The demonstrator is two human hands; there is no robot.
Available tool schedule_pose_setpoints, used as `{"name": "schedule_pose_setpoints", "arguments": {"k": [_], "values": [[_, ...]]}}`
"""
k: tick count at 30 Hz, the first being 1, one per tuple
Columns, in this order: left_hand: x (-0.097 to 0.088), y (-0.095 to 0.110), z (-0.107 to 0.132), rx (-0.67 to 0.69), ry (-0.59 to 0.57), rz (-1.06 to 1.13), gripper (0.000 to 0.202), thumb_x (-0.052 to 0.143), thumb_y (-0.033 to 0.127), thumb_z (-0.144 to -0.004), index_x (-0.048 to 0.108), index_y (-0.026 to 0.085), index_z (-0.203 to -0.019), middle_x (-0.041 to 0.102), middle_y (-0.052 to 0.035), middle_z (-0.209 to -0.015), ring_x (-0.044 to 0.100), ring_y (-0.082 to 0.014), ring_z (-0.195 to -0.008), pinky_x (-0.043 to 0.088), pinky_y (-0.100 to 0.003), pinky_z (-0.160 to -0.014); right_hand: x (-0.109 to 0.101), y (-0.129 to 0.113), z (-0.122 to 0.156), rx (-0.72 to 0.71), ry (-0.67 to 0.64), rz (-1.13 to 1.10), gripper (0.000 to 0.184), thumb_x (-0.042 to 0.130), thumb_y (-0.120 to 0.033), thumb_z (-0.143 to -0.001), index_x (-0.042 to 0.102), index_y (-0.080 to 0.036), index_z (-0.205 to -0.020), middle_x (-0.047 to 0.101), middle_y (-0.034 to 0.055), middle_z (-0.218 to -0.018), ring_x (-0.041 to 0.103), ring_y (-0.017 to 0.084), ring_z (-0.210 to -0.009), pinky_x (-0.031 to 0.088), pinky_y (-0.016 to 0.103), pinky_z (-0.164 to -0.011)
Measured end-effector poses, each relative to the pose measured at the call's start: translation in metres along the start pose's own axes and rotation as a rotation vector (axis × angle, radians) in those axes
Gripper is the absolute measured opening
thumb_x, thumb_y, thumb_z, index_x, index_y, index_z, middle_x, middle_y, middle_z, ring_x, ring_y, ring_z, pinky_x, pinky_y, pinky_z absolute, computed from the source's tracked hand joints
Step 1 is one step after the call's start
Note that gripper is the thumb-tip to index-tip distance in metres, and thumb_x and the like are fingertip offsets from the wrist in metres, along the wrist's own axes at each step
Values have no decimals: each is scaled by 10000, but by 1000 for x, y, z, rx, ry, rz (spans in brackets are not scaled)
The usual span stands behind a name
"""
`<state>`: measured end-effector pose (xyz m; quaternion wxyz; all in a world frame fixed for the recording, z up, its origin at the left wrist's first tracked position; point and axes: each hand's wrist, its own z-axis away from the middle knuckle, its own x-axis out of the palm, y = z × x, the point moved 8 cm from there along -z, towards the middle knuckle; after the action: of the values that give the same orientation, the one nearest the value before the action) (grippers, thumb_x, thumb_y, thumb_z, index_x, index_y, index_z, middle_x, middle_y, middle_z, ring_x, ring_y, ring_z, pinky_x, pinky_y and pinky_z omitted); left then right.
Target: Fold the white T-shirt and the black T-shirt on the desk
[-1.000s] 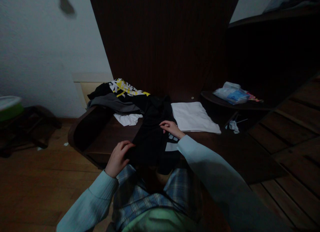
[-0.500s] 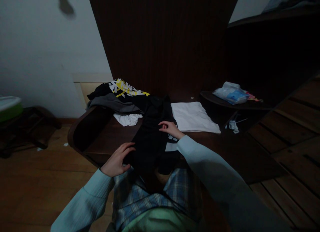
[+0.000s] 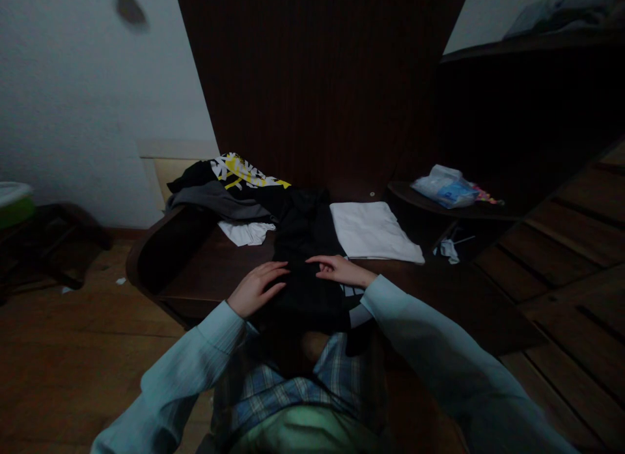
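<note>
A black garment (image 3: pixel 310 297) with white print near its right edge lies over the dark wooden bench and hangs over its front toward my lap. My left hand (image 3: pixel 258 288) rests on its left side, palm down, with fingers stretched out and thumb apart. Opposite it, my right hand (image 3: pixel 342 271) touches the right side of the cloth, index finger extended and the other fingers partly curled. No fold of cloth shows gripped in either hand. Just beyond the right hand lies a folded white cloth (image 3: pixel 375 229), flat on the bench.
To the left on the bench (image 3: pixel 195 278) are a black garment with yellow and white print (image 3: pixel 249 174), a grey garment (image 3: pixel 219 201) and a crumpled white cloth (image 3: pixel 247 232). A plastic packet (image 3: pixel 446 185) sits on a small shelf at right. A stool (image 3: pixel 53 245) stands far left.
My left hand has moved right and forward onto the black garment. My right hand has come slightly lower and nearer. The garment's lower part has shifted, and its white print is more covered.
</note>
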<state>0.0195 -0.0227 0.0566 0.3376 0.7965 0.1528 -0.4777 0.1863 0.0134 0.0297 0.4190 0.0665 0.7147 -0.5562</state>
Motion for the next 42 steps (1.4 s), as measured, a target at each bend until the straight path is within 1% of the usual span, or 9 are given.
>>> {"name": "schedule_pose_setpoints", "arguments": {"k": [4,11,15,20,26,30,33,37,42], "values": [[25,-26,-13,-62,-21,-179,460,428,424,-829,463,173,-1213,432,-118,-1315,383,-238,-1212,337,-428,-979,-5,1,4,30,-5,-59,425,530,-262,-746,507,-182,-1163,554,-35,-641,521,93,-567,411,210,-564],[25,-44,-1,-120,-21,-208,462,386,413,-845,440,168,-1233,429,-127,-1317,374,-242,-1222,324,-462,-973,-42,16,25,64,573,85,170,494,-323,-756,563,-179,-814,486,-32,-604,456,103,-540,368,220,-529],[16,-38,-8,-113,-32,-189,398,435,381,-821,529,153,-1133,491,-130,-1257,424,-256,-1178,341,-460,-964,-49,20,45,168,674,214,184,482,-371,-764,503,-198,-706,452,-37,-570,444,115,-535,346,232,-528],[29,-9,-35,68,-155,-94,390,481,314,-804,493,180,-1171,441,-101,-1311,391,-233,-1210,346,-416,-976,-51,35,58,259,622,256,208,565,-356,-692,502,-190,-801,519,-6,-709,493,130,-618,382,252,-594],[53,19,-64,189,-282,-120,269,470,180,-787,563,177,-1040,553,-67,-1187,484,-202,-1111,398,-353,-920,-45,56,57,345,467,33,231,611,-376,-628,495,-182,-674,427,-59,-515,429,103,-499,326,223,-484],[50,14,-83,16,-180,-225,290,364,288,-860,617,147,-871,624,-92,-945,564,-201,-919,440,-310,-791,-41,59,63,408,461,-331,309,570,-463,-662,481,-171,-618,408,-67,-490,383,68,-433,294,189,-407],[51,-3,-99,-228,-193,-163,439,329,449,-856,633,145,-767,633,-104,-872,580,-218,-863,435,-291,-706,-35,64,72,525,505,-593,253,529,-419,-739,518,-167,-728,468,-57,-520,423,55,-414,310,158,-377],[74,-22,-117,-512,-330,163,558,338,602,-784,591,153,-569,601,-56,-567,581,-179,-585,393,-265,-555,-25,70,68,643,443,-858,187,424,-303,-837,534,-162,-780,542,-24,-514,490,63,-407,377,147,-385],[99,-20,-133,-514,-202,691,326,591,445,-679,503,154,-559,519,40,-469,438,-76,-420,334,-212,-478,-26,62,48,588,278,-888,146,464,-142,-793,583,-131,-709,565,-21,-490,494,58,-409,410,147,-430]]}}
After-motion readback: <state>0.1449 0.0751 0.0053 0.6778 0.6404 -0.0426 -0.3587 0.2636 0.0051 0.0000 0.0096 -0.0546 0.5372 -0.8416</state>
